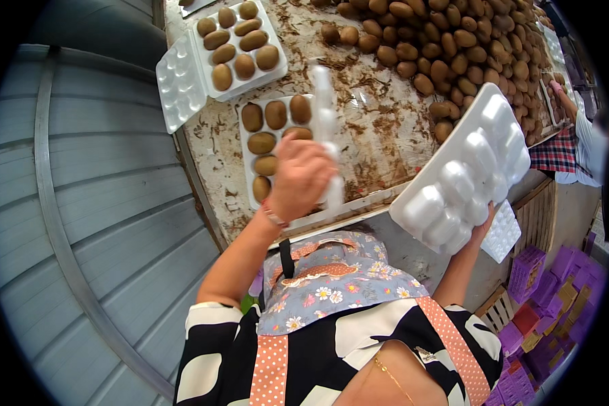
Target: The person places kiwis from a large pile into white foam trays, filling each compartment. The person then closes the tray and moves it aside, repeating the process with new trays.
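My right hand (483,223) grips a white moulded foam tray (457,182) by its lower right edge. That tray is tilted up, its bulging side facing me. My left hand (304,175) is blurred, its fingers curled, over a second white tray (244,152) on the table. Brown kiwifruit (260,143) sit in the pockets at that tray's left and far side; the hand hides the rest. A blurred white lid-like flap (326,116) stands along its right side. Whether the left fingers hold something cannot be told.
An open hinged foam box (280,71) full of kiwifruit stands farther back on the stained table (365,132). Loose kiwifruit (457,45) are heaped at the far right. Corrugated metal wall (106,167) lies left. Purple crates (528,274) stand lower right. Another person's arm (568,104) shows beyond.
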`<state>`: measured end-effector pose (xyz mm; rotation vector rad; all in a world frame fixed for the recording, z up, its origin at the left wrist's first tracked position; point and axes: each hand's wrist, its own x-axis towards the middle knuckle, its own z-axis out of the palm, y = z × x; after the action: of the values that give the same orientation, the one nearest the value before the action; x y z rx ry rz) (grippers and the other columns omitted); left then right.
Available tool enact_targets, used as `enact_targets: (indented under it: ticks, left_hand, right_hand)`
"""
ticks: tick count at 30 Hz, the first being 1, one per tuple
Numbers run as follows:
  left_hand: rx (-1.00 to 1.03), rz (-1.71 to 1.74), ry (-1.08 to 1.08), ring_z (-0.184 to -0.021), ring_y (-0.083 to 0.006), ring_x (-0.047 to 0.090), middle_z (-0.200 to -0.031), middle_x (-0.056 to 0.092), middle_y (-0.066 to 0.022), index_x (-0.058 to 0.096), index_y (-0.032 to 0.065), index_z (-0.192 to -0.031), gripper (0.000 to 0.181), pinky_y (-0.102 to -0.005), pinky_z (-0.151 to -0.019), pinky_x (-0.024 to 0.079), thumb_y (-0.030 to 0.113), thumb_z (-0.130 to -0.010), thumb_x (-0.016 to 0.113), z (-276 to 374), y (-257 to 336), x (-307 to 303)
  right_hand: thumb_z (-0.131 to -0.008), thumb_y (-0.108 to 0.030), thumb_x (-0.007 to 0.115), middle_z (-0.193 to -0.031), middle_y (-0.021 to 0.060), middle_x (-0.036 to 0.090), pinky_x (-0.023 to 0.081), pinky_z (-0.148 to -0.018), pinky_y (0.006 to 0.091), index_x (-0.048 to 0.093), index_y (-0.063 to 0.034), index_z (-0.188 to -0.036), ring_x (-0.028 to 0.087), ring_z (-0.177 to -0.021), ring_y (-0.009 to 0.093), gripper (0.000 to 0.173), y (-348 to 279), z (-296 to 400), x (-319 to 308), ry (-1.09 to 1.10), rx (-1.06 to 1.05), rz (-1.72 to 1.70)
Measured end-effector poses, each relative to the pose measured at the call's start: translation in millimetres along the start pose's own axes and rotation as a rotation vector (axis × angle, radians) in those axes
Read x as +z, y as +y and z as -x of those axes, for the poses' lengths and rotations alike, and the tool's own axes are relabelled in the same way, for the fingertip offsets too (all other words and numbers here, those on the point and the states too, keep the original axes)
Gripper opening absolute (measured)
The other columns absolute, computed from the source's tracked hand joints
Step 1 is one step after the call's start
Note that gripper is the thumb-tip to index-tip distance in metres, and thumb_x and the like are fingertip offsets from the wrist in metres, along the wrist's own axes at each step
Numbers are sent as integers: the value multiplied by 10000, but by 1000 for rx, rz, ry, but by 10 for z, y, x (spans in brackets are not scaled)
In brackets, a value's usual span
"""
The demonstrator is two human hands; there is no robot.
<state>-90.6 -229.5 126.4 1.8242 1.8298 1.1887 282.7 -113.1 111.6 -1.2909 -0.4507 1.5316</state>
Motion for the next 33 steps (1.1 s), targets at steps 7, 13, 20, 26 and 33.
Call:
enact_targets:
  ticks: [7, 13, 20, 26, 33]
  left_hand:
    - [-728, 28, 279, -862, -198, 530, -938, 540, -81, 558, 14, -1077, 431, -326, -765, 457, 276, -774, 714, 1238, -1334, -62]
    - [-785, 224, 288, -851, -201, 507, -971, 467, -83, 534, 7, -1144, 511, -313, -760, 472, 247, -745, 744, 1279, -1541, 184]
    - [-1118, 893, 403, -840, -123, 562, -1005, 618, -27, 553, 58, -1160, 369, -285, -730, 471, 351, -949, 478, 1386, -1906, -209]
    - [-1046, 1256, 1110, -1245, -262, 398, -1429, 325, -128, 152, 65, -1439, 735, -414, -941, 370, 546, -919, 346, 943, -2604, -998]
    - [-684, 989, 1288, -1141, -180, 446, -1276, 468, -46, 439, 105, -1240, 553, -404, -967, 304, 528, -948, 231, 237, -2262, -1460]
  right_hand:
    - [-835, -399, 514, -1135, 129, 594, 483, -899, 407, 483, -46, -1241, 587, -1032, 274, 539, 797, 443, 1089, -321, 227, 166]
    - [-834, -233, 552, -974, 108, 640, 540, -741, 339, 565, 14, -1114, 644, -849, 209, 374, 1831, 310, 1574, -570, 337, 297]
    - [-795, -274, 607, -899, 77, 628, 454, -719, 292, 607, 39, -1020, 574, -804, 157, 385, 2303, 194, 1743, -535, 3, 861]
    - [-791, -308, 604, -1097, 132, 567, 443, -815, 324, 499, 32, -1189, 548, -952, 193, 534, 2357, 243, 1764, -547, 158, 737]
    - [-774, -335, 619, -1166, 144, 529, 452, -857, 341, 417, 19, -1269, 544, -1019, 218, 641, 2351, 169, 1612, -502, 342, 676]
